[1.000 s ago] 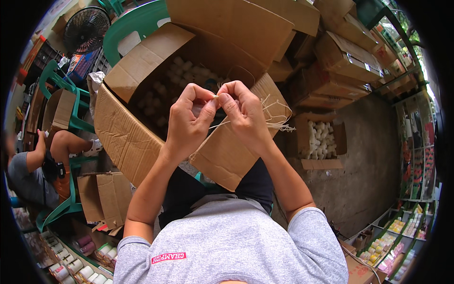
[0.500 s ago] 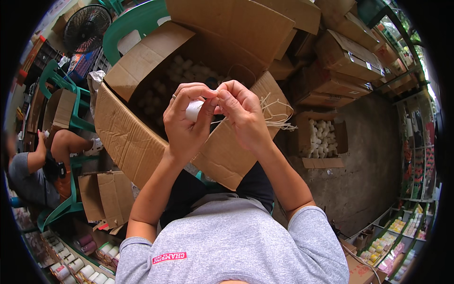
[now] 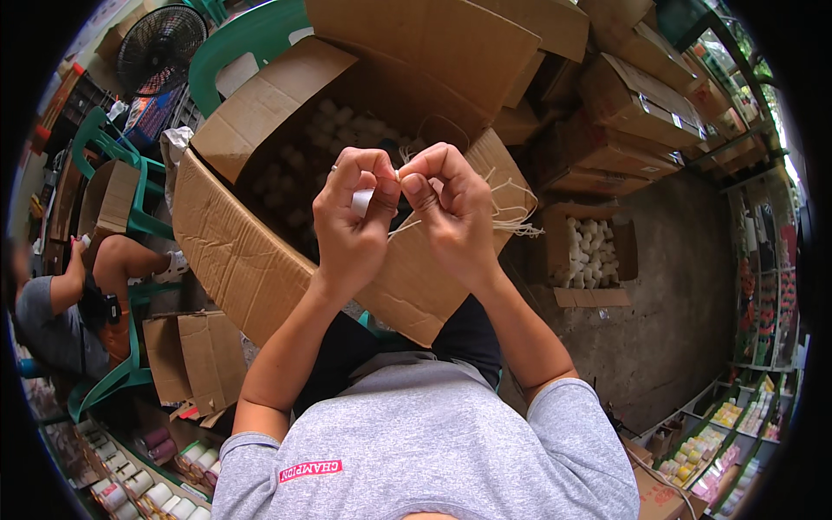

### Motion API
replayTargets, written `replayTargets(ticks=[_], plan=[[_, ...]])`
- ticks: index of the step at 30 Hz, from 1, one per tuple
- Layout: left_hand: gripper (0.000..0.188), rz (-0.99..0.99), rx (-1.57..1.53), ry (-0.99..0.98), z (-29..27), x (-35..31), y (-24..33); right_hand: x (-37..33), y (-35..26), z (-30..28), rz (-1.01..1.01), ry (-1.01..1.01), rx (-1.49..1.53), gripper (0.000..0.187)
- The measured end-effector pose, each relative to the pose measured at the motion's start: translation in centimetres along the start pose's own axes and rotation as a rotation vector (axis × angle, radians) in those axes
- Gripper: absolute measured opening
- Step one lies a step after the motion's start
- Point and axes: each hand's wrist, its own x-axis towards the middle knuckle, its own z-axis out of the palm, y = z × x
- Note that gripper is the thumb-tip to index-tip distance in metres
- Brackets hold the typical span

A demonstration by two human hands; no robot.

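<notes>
My left hand (image 3: 354,217) is closed around a small white cylinder (image 3: 362,202), mostly hidden by the fingers. My right hand (image 3: 452,208) is closed in a pinch close to my left fingertips, over the open cardboard box (image 3: 243,243). A small pale end, like a bit of white cord, shows between the two hands' fingertips. Below, a strand of pale cord runs between the hands. A loose bundle of off-white cords (image 3: 513,208) lies over the box's right flap. Inside the box are many more white cylinders (image 3: 334,130), partly in shadow.
At right, a smaller carton (image 3: 598,297) of white pieces stands on the concrete floor (image 3: 667,329). Stacked cartons (image 3: 641,100) rise behind it. A green chair (image 3: 208,74) backs the big box. To the left sits another person (image 3: 65,312). Shelves line the lower corners.
My left hand has turned and shifted slightly right, covering more of the white cylinder. My right hand has moved slightly right, and the fingertips have drawn a little apart.
</notes>
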Motion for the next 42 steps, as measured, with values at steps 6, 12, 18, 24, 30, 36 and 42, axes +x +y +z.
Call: replayTargets(ticks=[6, 12, 18, 24, 30, 36, 42], plan=[[0.004, -0.24, -0.482, -0.063, 0.4, 0.7, 1.2, 0.5, 0.9, -0.5, -0.009, -0.026, -0.062, 0.004], [0.011, -0.449, -0.838, -0.043, 0.1, 1.0, 0.5, 0.3, 1.0, -1.3, -0.049, -0.102, -0.308, 0.01], [0.016, -0.361, -0.629, -0.058, 0.4, 1.0, 0.9, 1.2, 0.4, -0.4, -0.003, 0.027, -0.239, 0.008], [0.017, -0.164, -0.59, 0.036, 0.1, 4.8, 2.0, 4.7, -1.8, 0.1, -0.186, -0.041, -0.455, 0.01], [0.034, -0.117, -0.671, 0.384, -1.1, 10.2, 2.1, 6.5, -2.5, 0.3, -0.07, -0.145, -0.493, 0.009], [0.031, -0.656, -1.12, 0.065, -3.1, 6.7, -0.9, 7.5, -1.9, -1.5, -0.163, -0.271, -0.769, 0.005], [0.04, -0.546, -1.27, 0.177, -6.8, 4.9, -2.3, 10.9, -0.6, -3.4, 0.198, -0.538, -0.515, 0.016]])
